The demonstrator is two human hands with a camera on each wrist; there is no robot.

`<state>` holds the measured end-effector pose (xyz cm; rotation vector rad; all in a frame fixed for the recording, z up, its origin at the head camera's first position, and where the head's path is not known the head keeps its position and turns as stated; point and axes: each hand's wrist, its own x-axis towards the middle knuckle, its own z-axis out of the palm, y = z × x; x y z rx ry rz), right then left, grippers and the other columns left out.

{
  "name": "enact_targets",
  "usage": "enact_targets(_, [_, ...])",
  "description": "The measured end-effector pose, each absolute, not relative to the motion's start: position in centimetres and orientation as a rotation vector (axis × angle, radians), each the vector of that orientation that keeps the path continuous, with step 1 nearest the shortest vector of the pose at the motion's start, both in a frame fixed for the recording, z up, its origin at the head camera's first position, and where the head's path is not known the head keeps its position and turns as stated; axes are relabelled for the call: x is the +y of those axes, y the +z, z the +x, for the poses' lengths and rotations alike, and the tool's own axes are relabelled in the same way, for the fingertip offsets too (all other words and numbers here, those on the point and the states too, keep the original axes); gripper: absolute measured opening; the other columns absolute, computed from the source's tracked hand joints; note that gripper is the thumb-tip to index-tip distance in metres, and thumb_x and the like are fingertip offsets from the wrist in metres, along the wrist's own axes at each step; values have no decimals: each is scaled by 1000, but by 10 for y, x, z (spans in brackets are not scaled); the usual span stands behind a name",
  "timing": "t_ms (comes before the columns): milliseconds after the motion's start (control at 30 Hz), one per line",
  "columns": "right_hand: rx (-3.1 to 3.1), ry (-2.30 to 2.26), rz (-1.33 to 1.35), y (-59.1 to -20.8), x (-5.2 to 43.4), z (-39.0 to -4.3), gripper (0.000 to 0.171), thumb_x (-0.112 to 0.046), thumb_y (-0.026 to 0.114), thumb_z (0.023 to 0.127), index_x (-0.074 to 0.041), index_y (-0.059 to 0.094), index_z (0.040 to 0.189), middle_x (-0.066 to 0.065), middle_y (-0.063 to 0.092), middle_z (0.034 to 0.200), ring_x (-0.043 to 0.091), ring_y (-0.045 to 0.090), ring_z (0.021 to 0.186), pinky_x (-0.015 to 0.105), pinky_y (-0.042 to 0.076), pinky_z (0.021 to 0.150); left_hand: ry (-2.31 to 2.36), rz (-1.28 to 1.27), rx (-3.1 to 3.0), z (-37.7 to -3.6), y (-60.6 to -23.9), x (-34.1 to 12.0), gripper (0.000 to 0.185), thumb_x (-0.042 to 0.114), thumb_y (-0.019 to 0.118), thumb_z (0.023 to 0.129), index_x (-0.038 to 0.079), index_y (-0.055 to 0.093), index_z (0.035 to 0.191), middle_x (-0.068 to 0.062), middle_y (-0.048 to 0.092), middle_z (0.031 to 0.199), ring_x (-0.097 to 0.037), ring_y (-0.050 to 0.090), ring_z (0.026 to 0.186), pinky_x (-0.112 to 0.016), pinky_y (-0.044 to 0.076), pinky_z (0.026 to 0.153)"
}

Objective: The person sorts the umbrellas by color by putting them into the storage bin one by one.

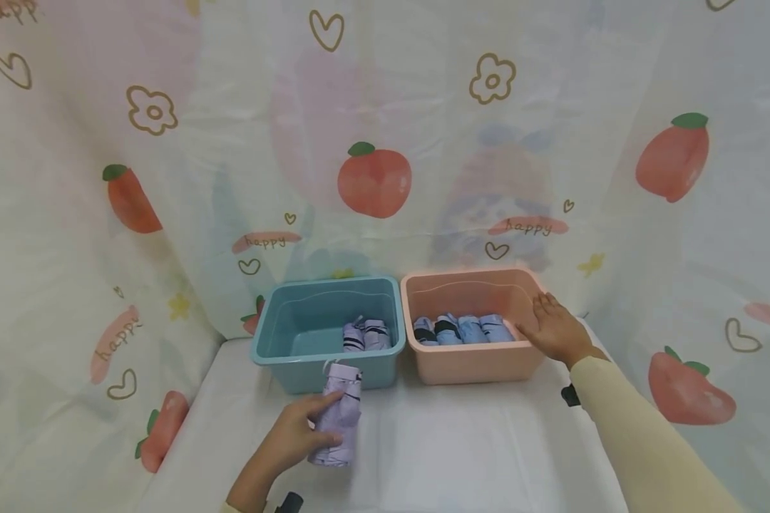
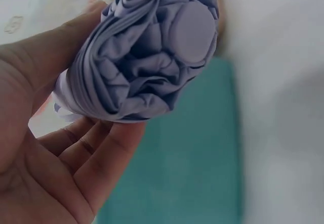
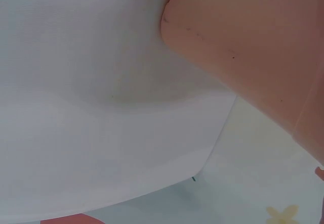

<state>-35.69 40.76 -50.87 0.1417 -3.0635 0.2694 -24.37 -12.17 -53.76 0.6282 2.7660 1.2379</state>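
Note:
My left hand [image 1: 298, 431] grips a folded lilac umbrella [image 1: 341, 420] upright in front of the teal bin. In the left wrist view its gathered cloth end and round handle end [image 2: 192, 32] face the camera, with thumb and fingers on either side. Two more folded lilac umbrellas [image 1: 376, 335] lie at the right side of the teal bin [image 1: 324, 365]. My right hand [image 1: 557, 329], fingers straight, is at the right rim of the peach bin [image 1: 478, 363]; whether it presses the rim I cannot tell. Several folded blue umbrellas [image 1: 470, 330] stand in a row inside that bin.
Both bins stand side by side at the back of a white-covered table [image 1: 449, 449]. A patterned curtain [image 1: 372, 92] hangs right behind them and along both sides. The right wrist view shows the peach bin's outer wall [image 3: 253, 47] near the table's edge.

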Motion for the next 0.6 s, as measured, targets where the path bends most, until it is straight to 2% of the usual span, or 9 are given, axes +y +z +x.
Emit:
enact_targets(233, [-3059,244,146,-508,411,-361,102,-70,24,94,16,15,147,32,11,155,46,5,143,56,6,113,1175,577,2910,-267,-490,-135,71,25,87,71,28,60,137,0,59,110,-15,53,88,-33,47,71])
enact_targets(400, [-3045,258,171,-508,414,-356,100,-68,27,96,18,16,146,34,13,153,48,6,142,58,9,112,1087,653,2969,-310,-467,-139,73,26,87,73,25,57,139,-5,61,108,-19,51,86,-35,45,69])
enact_targets(600, [-3053,253,146,-512,411,-359,101,-69,25,95,16,14,148,33,11,154,46,4,143,58,8,112,928,660,2983,-360,-447,-149,73,30,85,75,23,54,142,-14,61,116,-23,54,93,-40,47,75])
